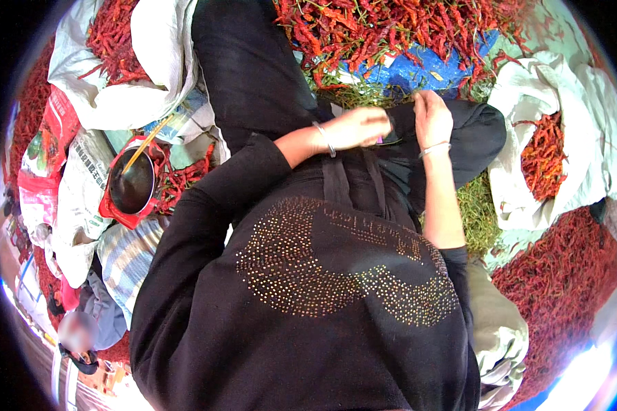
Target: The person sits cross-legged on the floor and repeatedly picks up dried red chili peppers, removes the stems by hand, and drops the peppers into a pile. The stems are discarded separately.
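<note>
studded black top (pixel 336 274) nearest, left hand (pixel 360 128) pinching dark phone (pixel 389 139), right hand (pixel 432 118) loosely curled on lap

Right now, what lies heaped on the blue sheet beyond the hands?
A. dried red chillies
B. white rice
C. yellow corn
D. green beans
A: a heap of red chillies covers the blue sheet, just beyond the left hand and right hand.
</note>
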The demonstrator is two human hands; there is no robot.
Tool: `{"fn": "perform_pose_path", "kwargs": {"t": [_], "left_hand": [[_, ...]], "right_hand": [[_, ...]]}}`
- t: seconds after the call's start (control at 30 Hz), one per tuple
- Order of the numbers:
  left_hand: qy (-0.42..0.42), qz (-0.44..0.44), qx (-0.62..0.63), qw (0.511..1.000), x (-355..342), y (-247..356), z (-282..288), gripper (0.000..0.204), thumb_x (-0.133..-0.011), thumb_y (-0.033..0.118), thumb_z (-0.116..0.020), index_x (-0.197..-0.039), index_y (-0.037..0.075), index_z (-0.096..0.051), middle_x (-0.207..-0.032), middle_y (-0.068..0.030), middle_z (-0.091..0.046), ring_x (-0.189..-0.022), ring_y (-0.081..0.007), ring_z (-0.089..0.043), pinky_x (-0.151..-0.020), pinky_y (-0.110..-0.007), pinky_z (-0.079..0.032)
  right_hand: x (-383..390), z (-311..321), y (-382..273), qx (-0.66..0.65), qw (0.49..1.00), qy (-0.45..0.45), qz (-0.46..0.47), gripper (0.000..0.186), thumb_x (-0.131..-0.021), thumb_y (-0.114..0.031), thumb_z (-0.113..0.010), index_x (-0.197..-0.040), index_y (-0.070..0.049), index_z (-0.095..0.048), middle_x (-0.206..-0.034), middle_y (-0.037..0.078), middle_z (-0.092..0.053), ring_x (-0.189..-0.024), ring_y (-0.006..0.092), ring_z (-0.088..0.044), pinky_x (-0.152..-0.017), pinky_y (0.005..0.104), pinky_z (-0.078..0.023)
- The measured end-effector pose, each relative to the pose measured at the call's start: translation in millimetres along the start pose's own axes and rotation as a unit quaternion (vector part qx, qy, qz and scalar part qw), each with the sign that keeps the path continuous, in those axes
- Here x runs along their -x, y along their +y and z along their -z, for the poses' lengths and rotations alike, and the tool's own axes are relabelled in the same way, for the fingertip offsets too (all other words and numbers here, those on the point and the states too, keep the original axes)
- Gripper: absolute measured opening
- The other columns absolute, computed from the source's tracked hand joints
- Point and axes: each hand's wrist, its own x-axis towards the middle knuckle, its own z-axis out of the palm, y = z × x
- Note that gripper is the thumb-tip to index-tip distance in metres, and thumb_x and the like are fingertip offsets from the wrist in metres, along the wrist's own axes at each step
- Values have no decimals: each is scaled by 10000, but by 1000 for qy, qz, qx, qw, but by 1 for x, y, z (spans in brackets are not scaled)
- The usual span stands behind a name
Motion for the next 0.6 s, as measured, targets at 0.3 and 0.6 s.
{"fn": "perform_pose_path", "kwargs": {"t": [0.3, 0.6], "left_hand": [[119, -16, 81, 990, -22, -3, 36, 189, -918, 126, -427, -1032, 1, -511, -825, -53, -582, -619, -92, -533, -529, -195, -438], [228, -1, 138, 964, -27, 0, 47, 134, -889, 156, -495, -885, 33, -547, -632, 65, -403, -471, -14, -317, -397, -171, -211]], "right_hand": [[-62, -70, -16, 119, 989, -90, -10, 278, -732, -342, -645, -832, -85, -609, -920, 157, -573, -748, 325, -611, -660, 400, -502], [-61, -68, 13, -52, 995, -27, -77, 235, -765, -274, -613, -788, -40, -628, -768, 140, -628, -756, 308, -599, -700, 390, -471]]}}
